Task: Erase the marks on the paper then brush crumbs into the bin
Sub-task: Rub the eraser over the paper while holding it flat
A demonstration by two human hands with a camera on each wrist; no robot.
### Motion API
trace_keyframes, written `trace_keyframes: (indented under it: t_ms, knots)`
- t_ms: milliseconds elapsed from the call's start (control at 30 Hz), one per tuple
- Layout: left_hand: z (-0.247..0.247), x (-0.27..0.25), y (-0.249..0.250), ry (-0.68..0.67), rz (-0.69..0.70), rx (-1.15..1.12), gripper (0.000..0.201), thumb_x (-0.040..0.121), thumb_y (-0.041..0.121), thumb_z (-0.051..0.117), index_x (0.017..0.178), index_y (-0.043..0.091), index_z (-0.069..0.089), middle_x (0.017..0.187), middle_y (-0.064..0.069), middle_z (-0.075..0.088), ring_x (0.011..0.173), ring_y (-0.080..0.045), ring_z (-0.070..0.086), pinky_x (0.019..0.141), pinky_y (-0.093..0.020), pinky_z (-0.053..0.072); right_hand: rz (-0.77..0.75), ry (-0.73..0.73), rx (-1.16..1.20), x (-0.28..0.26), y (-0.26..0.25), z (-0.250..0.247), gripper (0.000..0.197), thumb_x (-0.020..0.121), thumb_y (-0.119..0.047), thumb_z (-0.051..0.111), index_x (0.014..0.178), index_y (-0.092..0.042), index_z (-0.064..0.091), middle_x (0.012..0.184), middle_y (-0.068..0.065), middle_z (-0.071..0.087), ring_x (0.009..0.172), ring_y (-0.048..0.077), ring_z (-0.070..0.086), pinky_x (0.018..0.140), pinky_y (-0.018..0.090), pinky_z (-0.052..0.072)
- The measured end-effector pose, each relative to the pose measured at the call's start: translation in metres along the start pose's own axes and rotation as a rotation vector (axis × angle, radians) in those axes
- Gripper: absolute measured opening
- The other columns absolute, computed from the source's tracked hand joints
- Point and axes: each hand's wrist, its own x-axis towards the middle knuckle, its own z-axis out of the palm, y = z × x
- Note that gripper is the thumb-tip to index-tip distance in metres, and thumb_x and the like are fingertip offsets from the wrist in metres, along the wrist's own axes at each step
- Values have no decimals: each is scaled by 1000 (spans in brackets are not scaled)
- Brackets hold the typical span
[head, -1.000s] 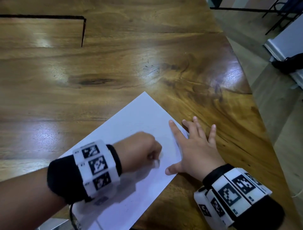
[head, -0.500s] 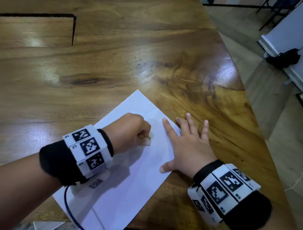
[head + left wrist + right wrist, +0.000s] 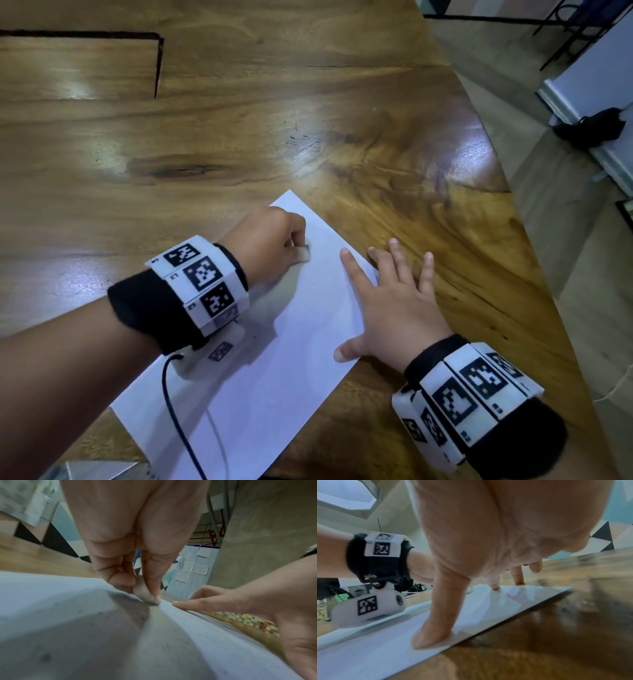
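A glossy wooden table (image 3: 239, 144) with a dark knot and a thin black L-shaped seam at its far left fills the view, while a black bag-like object (image 3: 589, 128) lies on the floor beyond its right edge.

The left hand (image 3: 270, 240) is curled into a fist, its fingertips (image 3: 120, 580) pinched together in a grip. The right hand (image 3: 394, 308) lies flat, fingers spread and straight.
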Motion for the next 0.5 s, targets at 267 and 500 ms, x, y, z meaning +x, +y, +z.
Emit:
trace_keyframes:
  t_ms: [267,500]
  knots:
    - [-10,-2,2,-247,29,61,14,73,28,71,68,21,60,60,11,53,57,-1,45,47,-10,30,-2,1,8,0,0,0,126,63,-72,65,144,-35,-24,155,3,-12,139,28,-32,102,58,-26]
    - [10,14,19,-16,50,3,11,79,23,63,75,15,57,65,7,47,68,-15,44,52,-23,29,-4,1,4,1,1,1,126,63,-73,64,144,-35,-25,156,3,-13,139,29,-32,103,59,-24]
